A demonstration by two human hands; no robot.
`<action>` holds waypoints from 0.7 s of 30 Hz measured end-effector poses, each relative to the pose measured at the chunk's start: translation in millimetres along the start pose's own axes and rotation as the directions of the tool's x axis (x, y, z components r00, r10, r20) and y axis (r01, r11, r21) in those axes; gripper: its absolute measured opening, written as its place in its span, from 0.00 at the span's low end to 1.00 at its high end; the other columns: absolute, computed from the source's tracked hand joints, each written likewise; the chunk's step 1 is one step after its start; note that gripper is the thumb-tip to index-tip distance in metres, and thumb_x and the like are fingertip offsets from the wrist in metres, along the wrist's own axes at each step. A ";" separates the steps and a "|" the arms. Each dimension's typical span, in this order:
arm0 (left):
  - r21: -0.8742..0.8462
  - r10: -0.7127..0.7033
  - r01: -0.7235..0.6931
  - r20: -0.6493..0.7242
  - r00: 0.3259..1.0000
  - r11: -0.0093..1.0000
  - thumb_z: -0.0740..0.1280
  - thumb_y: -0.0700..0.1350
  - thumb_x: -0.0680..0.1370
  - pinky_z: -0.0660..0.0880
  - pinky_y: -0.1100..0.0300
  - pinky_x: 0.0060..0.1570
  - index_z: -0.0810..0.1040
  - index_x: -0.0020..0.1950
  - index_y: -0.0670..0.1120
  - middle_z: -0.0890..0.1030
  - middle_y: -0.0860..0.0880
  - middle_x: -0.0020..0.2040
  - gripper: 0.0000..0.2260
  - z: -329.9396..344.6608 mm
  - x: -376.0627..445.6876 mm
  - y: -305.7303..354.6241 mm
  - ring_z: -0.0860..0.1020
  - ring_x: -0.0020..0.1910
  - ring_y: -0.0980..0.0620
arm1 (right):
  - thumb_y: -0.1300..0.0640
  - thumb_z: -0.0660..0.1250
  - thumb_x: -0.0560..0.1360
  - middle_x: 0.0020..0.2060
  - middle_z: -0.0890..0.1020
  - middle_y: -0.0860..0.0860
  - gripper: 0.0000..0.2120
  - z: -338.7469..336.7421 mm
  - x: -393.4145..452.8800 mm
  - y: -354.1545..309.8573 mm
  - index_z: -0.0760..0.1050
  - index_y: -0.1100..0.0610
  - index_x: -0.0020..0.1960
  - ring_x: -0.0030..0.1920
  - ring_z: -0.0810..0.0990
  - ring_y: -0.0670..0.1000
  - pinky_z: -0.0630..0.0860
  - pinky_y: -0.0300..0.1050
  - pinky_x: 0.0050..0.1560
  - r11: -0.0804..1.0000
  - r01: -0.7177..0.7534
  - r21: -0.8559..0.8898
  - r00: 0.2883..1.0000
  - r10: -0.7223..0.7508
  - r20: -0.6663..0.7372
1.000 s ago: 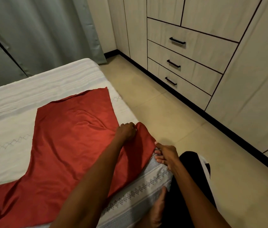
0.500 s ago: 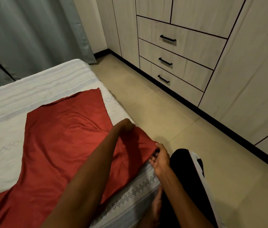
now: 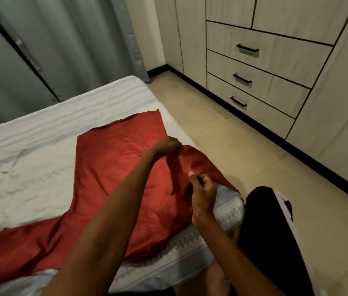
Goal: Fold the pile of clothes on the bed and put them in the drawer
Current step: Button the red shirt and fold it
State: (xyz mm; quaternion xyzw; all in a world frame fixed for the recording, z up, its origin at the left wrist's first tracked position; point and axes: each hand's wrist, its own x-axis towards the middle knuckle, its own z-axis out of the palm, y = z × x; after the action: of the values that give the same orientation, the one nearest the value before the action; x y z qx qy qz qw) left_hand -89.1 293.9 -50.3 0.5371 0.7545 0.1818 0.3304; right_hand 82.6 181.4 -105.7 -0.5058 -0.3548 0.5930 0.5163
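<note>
Both hands grip a red cloth's raised edge.
The left hand [image 3: 167, 146] and right hand [image 3: 203, 194] pinch the red cloth [image 3: 109, 178], which spreads leftward from them across the bed [image 3: 30, 167]; no readable writing.

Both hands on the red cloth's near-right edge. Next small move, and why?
Probably carry that edge up and leftward over the red cloth to start a fold. The left hand and the right hand each pinch it at the bed corner, the edge is raised, and the rest lies spread flat, unfolded.
</note>
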 end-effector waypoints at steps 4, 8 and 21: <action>0.053 0.011 -0.008 -0.058 0.998 0.999 0.61 0.46 0.77 0.67 0.55 0.41 0.75 0.39 0.42 0.74 0.44 0.36 0.10 -36.7 -36.1 -41.1 0.70 0.37 0.49 | 0.44 0.71 0.76 0.32 0.78 0.44 0.14 39.1 -48.6 14.6 0.75 0.51 0.39 0.35 0.77 0.47 0.77 0.50 0.40 0.991 0.082 -0.105 0.989 -0.068 0.133; 0.001 -0.027 0.028 -0.154 0.988 1.000 0.60 0.47 0.75 0.66 0.55 0.42 0.73 0.36 0.45 0.74 0.46 0.37 0.09 -57.1 -79.5 -84.6 0.68 0.37 0.50 | 0.43 0.70 0.75 0.35 0.80 0.48 0.13 70.1 -96.1 41.2 0.78 0.50 0.38 0.37 0.79 0.50 0.77 0.51 0.42 0.947 0.212 -0.241 0.951 -0.143 0.274; -0.062 -0.170 0.159 -0.289 0.942 0.985 0.67 0.42 0.81 0.67 0.58 0.42 0.76 0.55 0.38 0.80 0.38 0.49 0.07 -12.6 -148.3 -217.3 0.79 0.49 0.43 | 0.49 0.69 0.77 0.31 0.81 0.46 0.11 85.5 -145.9 103.2 0.80 0.52 0.38 0.35 0.78 0.48 0.75 0.48 0.41 0.790 0.208 -0.577 0.849 0.147 0.508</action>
State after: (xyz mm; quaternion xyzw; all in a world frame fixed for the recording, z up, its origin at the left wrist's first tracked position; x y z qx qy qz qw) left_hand -217.5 79.3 -133.0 0.4329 0.8338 0.2455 0.2391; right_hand -32.7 26.2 -148.7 -0.4561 -0.6634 0.5523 0.2162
